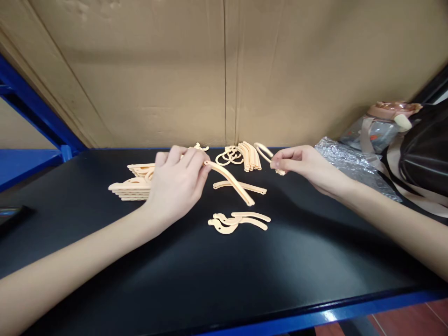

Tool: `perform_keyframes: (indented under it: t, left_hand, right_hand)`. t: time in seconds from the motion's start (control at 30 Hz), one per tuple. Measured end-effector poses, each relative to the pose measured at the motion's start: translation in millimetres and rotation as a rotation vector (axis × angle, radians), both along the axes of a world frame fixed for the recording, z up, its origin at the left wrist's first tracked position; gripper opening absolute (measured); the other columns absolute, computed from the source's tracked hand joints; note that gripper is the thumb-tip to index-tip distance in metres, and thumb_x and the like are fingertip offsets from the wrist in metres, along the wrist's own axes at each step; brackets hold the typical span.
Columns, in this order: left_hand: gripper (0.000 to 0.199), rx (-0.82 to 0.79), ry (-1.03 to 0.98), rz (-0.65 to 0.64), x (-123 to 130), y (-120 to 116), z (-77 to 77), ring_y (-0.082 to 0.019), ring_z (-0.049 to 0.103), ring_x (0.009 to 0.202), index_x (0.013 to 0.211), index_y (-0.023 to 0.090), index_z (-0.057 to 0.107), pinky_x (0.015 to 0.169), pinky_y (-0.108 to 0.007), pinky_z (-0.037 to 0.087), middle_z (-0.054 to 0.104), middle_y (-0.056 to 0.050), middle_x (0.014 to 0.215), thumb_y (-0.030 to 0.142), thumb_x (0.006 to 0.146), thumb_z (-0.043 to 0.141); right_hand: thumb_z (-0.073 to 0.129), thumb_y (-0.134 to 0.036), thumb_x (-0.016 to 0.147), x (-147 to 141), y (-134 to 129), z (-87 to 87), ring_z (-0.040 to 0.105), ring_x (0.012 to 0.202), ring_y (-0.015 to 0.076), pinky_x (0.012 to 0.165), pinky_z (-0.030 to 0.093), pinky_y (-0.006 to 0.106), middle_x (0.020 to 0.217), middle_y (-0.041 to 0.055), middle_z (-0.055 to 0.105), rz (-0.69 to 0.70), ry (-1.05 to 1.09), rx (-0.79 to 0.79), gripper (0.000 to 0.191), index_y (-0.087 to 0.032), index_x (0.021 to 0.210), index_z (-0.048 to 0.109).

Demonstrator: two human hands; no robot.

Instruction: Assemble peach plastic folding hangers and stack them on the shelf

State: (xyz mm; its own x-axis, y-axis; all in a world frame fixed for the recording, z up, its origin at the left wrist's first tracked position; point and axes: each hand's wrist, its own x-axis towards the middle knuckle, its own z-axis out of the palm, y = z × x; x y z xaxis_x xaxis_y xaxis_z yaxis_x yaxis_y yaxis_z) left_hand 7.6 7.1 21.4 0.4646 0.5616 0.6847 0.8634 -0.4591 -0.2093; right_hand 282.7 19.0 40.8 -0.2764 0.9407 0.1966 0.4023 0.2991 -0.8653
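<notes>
My left hand pinches one end of a curved cream plastic hanger arm, which slants down to the right. Between thumb and fingers, my right hand grips a cream hanger hook, its curved end up and left. Under the held arm lies another loose hanger arm. Closer to me rest two pieces with rounded, notched heads and thin tails. A stack of folded hangers sits left of my left hand, partly hidden by it.
At the back are loose hooks and a bundle of hanger arms. Crumpled clear plastic, a strapped bottle and a dark bag stand to the right. A cardboard wall closes the back of the black table.
</notes>
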Motion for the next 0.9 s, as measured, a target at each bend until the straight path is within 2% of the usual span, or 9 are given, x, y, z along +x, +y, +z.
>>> perform_keyframes:
  t: [0.07,0.17,0.3,0.37,0.43,0.53,0.67,0.77,0.9]
  left_hand:
    - [0.025,-0.160,-0.197,-0.092,0,-5,12.7,-0.026,0.055,0.091,0.098,0.016,0.058,0.078,-0.040,0.042,0.065,-0.008,0.092,0.031,0.097,0.039]
    - [0.020,-0.571,-0.572,-0.257,4,-11,25.0,-0.019,0.057,0.082,0.093,0.018,0.056,0.074,-0.033,0.047,0.062,-0.004,0.088,0.031,0.096,0.041]
    - [0.019,-1.143,-1.027,-0.468,12,-11,24.8,-0.018,0.064,0.085,0.086,0.016,0.055,0.075,-0.032,0.054,0.066,-0.007,0.091,0.025,0.095,0.042]
    - [0.020,-1.336,-1.155,-0.480,15,-10,22.6,-0.017,0.066,0.077,0.084,0.016,0.054,0.074,-0.033,0.055,0.066,-0.006,0.082,0.025,0.096,0.041]
    - [0.021,-1.427,-1.188,-0.416,17,-11,21.6,-0.013,0.061,0.060,0.081,0.017,0.053,0.059,-0.028,0.054,0.060,-0.002,0.070,0.028,0.096,0.043]
    - [0.024,-1.385,-1.007,-0.258,19,-17,20.6,-0.007,0.043,0.040,0.083,0.017,0.056,0.037,-0.021,0.036,0.052,0.003,0.060,0.036,0.094,0.046]
    - [0.035,-1.135,-0.553,-0.206,17,-27,12.2,-0.009,0.042,0.042,0.090,0.017,0.062,0.043,-0.022,0.036,0.049,0.005,0.054,0.045,0.094,0.041]
    - [0.032,-0.807,-0.267,-0.129,14,-34,2.7,-0.012,0.048,0.047,0.090,0.019,0.060,0.046,-0.023,0.033,0.051,0.004,0.054,0.042,0.094,0.039]
    - [0.028,-0.630,-0.100,-0.128,12,-38,-6.6,-0.010,0.043,0.042,0.069,0.019,0.047,0.045,-0.022,0.027,0.044,0.006,0.049,0.032,0.093,0.040]
  right_hand:
    - [0.068,-0.037,0.074,2,4,-3.2,0.044,0.060,0.0105,0.060,0.034,0.027,0.062,-0.0010,0.053,-0.003,0.065,-0.020,0.024,-0.016,0.064,0.064]
    - [0.069,-0.038,0.073,0,4,-10.1,0.043,0.061,0.0101,0.061,0.034,0.027,0.063,-0.0017,0.051,0.044,0.125,-0.116,0.027,-0.016,0.061,0.059]
    - [0.070,-0.039,0.075,-6,1,-16.5,0.043,0.064,0.0098,0.061,0.034,0.026,0.066,-0.0023,0.052,0.110,0.123,-0.226,0.025,-0.016,0.067,0.061]
    - [0.068,-0.037,0.076,-9,-1,-18.6,0.042,0.063,0.0093,0.060,0.034,0.025,0.066,-0.0030,0.050,0.157,0.124,-0.241,0.024,-0.016,0.068,0.060]
    - [0.068,-0.036,0.077,-11,-2,-20.9,0.042,0.063,0.0088,0.059,0.033,0.024,0.067,-0.0031,0.050,0.188,0.130,-0.254,0.023,-0.016,0.071,0.060]
    - [0.069,-0.037,0.076,-14,-6,-25.5,0.046,0.063,0.0089,0.058,0.035,0.024,0.071,-0.0019,0.056,0.164,0.139,-0.261,0.023,-0.016,0.085,0.063]
    - [0.072,-0.034,0.076,-20,-11,-32.6,0.051,0.062,0.0103,0.056,0.037,0.024,0.070,-0.0038,0.061,0.133,0.191,-0.214,0.053,-0.022,0.122,0.049]
    - [0.066,-0.034,0.081,-24,-14,-36.6,0.052,0.063,0.0101,0.056,0.038,0.024,0.070,-0.0025,0.061,0.146,0.201,-0.106,0.034,-0.020,0.111,0.059]
    - [0.063,-0.042,0.083,-27,-18,-40.2,0.054,0.065,0.0098,0.057,0.040,0.025,0.077,0.0006,0.064,0.127,0.202,-0.030,0.026,-0.018,0.093,0.070]
